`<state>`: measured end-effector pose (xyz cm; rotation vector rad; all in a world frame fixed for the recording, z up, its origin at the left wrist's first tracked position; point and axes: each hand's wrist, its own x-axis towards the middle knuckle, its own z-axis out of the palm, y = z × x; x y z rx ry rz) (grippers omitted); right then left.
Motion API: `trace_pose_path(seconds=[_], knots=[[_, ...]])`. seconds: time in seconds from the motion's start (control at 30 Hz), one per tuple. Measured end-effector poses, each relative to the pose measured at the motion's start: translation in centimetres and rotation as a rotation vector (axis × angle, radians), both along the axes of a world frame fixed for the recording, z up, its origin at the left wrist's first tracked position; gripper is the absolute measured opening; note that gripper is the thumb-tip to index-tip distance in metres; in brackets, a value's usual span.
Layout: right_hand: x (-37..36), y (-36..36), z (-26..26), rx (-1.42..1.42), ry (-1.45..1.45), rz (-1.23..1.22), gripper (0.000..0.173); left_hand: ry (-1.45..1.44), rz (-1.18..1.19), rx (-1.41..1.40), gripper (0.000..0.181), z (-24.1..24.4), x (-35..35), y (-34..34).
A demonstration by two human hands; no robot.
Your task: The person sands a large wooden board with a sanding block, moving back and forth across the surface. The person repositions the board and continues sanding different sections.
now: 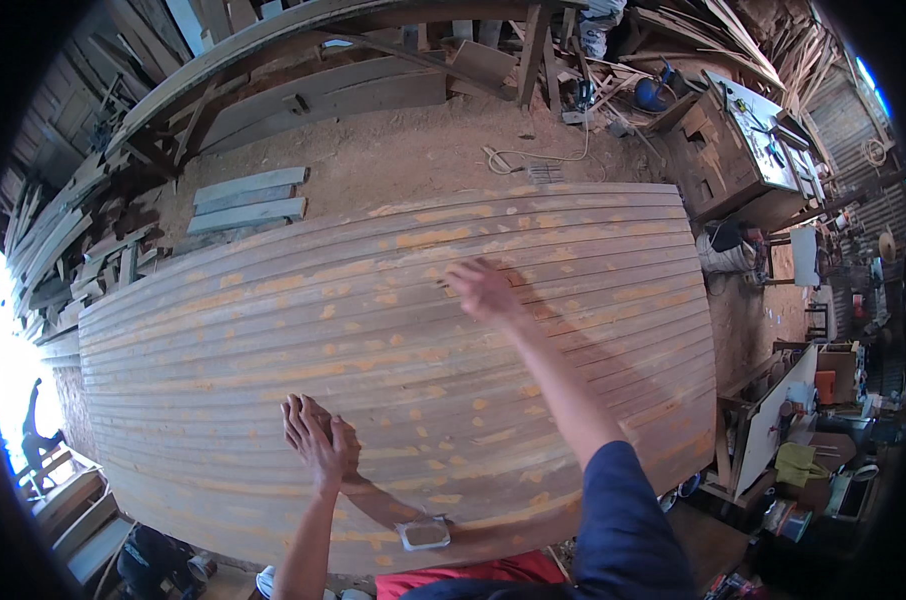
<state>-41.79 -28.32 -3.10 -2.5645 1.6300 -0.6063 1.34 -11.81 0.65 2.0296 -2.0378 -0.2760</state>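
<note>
A large grooved wooden panel (pixel 393 360) spreads before me, marked all over with orange-yellow filler patches. My left hand (pixel 316 439) is over its near left part, fingers spread and nothing in them, with its shadow beside it. Farther out, my right hand (pixel 486 291) is bent down at the panel's upper middle. A small dark tip shows by its fingers, too blurred to tell what it is or whether I grip it. Near the panel's front edge sits a small plastic tub (pixel 424 534) holding a brownish paste.
Boards (pixel 250 199) lie on the dirt floor beyond the panel, below a long wooden bench (pixel 333 26). A wooden cabinet (pixel 723 150) with tools on top stands at the far right. Scrap timber (pixel 55 240) is heaped at left. A power cord (pixel 550 156) crosses the floor.
</note>
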Motion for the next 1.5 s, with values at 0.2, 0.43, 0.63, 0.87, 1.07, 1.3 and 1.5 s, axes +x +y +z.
trace_pose_path(seconds=[0.2, 0.43, 0.63, 0.87, 1.07, 1.3, 1.5], knots=[[-6.9, 1.7, 3.7, 0.084, 0.027, -0.204, 0.035, -0.023, 0.033, 0.032, 0.074, 0.9, 1.2, 0.6], [-6.8, 1.9, 1.3, -0.088, 0.073, -0.184, 0.024, 0.012, 0.036, 0.023, 0.074, 0.5, 0.7, 0.3], [13.1, -2.2, 0.4, 0.08, -0.09, -0.071, 0.038, 0.03, 0.007, 0.032, 0.075, 0.7, -0.4, -0.4], [7.5, -0.6, 3.6, 0.481, -0.042, -0.078, 0.035, 0.003, 0.073, 0.046, 0.074, 1.1, 2.0, 1.1], [13.5, -2.6, 3.8, 0.352, 0.036, -0.046, 0.041, 0.025, 0.036, 0.023, 0.076, 1.1, 0.9, 0.1], [12.2, -3.1, 2.3, 0.229, -0.005, 0.038, 0.039, 0.04, 0.04, 0.026, 0.073, 0.8, 0.9, 0.3], [-5.8, 2.4, 5.6, 0.013, 0.001, -0.305, 0.015, 0.041, 0.048, 0.017, 0.074, 1.0, 1.4, 0.5]])
